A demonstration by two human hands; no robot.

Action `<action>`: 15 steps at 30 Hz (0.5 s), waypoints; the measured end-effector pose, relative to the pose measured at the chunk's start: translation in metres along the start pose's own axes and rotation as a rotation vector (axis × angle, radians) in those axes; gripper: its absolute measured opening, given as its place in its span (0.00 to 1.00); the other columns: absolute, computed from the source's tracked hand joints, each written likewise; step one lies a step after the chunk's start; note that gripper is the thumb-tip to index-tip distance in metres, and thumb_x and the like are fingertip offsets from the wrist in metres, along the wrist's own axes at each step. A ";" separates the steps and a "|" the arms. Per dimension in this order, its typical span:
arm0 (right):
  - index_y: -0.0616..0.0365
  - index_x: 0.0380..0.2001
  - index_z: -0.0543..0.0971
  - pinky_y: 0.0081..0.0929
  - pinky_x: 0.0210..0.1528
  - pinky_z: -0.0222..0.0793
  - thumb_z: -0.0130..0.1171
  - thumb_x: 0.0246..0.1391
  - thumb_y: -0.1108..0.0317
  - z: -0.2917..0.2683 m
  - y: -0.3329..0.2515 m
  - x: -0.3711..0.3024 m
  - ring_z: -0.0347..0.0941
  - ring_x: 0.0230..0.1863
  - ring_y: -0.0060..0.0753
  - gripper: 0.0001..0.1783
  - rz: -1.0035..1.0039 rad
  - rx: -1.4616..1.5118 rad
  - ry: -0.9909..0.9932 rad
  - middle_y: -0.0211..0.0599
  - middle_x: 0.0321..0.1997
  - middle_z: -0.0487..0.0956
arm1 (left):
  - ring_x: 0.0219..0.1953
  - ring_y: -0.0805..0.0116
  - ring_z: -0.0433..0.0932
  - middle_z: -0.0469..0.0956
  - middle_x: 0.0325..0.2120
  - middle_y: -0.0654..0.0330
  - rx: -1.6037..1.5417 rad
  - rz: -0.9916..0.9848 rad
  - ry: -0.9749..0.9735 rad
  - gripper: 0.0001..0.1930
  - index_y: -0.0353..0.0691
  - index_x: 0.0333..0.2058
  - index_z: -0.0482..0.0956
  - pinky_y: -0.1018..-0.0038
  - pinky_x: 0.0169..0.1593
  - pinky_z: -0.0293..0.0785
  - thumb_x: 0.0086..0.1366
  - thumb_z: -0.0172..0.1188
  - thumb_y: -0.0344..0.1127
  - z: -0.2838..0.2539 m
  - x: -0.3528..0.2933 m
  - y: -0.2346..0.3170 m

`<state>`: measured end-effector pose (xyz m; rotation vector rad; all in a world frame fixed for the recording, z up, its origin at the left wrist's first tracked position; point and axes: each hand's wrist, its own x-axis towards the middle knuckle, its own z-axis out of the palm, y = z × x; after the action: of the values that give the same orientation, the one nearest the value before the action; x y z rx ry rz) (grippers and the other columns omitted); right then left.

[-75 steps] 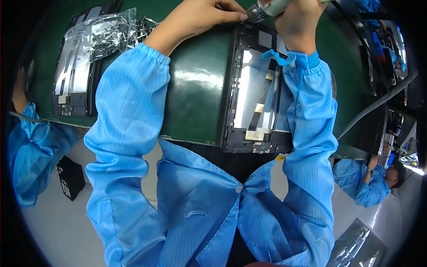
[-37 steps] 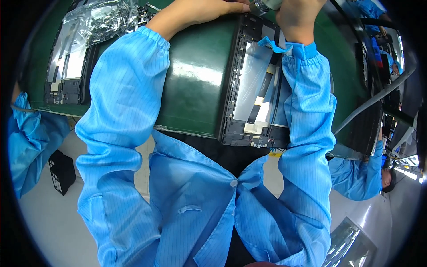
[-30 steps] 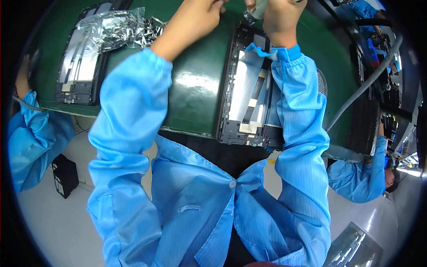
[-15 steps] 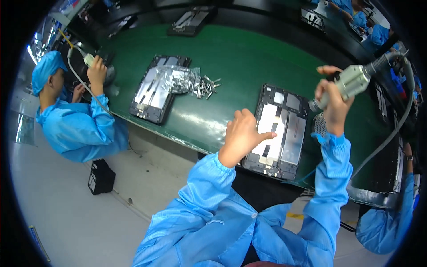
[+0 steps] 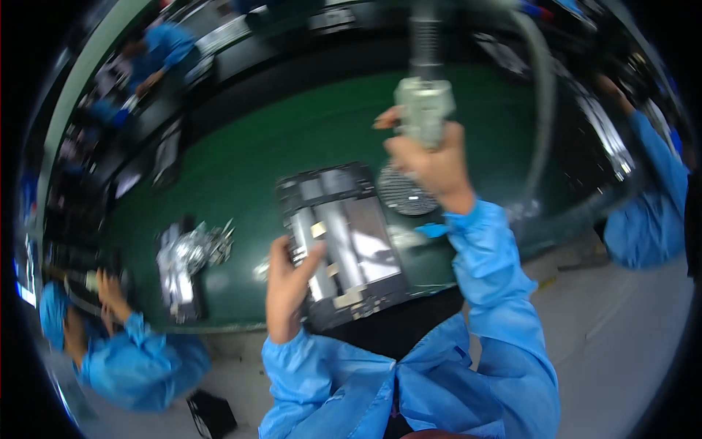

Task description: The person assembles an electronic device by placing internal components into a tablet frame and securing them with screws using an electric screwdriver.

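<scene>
A dark, flat tablet-like device with its inside exposed (image 5: pixel 358 227) lies on the green table in front of me. At its left edge is my left hand (image 5: pixel 287 282), thumb over the face and fingers along the side. My right hand (image 5: pixel 431 157) is wrapped round a pale green electric screwdriver (image 5: pixel 425 110), raised above the table beyond the device's right side. A ribbed hose runs from the tool's far end, and its tip is hidden from me. Below that hand sits a round, dotted tray (image 5: pixel 406 194), partly covered by the wrist.
To the left lies a second opened device (image 5: pixel 175 282) with a clear bag (image 5: pixel 191 252) and loose, small metal parts (image 5: pixel 221 245) on it. A person in blue (image 5: pixel 139 358) works at the far left; another blue sleeve (image 5: pixel 647 219) shows at right. A grey cable (image 5: pixel 545 95) hangs at right.
My view has swung to the right and blurred. The screwdriver, formerly slanted over the device's right edge, now stands farther off with its hose pointing away. My left hand has stayed by the device's left edge.
</scene>
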<state>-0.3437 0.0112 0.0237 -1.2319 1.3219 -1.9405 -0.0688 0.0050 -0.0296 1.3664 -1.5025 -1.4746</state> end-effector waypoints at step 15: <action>0.63 0.25 0.72 0.38 0.26 0.64 0.62 0.38 0.72 -0.019 0.015 0.013 0.67 0.22 0.46 0.11 -0.313 -0.204 0.111 0.45 0.23 0.71 | 0.35 0.74 0.76 0.82 0.36 0.64 -0.068 0.322 0.027 0.16 0.33 0.43 0.80 0.77 0.39 0.71 0.72 0.57 0.42 -0.064 0.295 0.070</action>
<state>-0.3682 0.0036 0.0134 -1.5266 1.4861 -2.1555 -0.1064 -0.3025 -0.0170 1.0429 -1.5565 -1.2858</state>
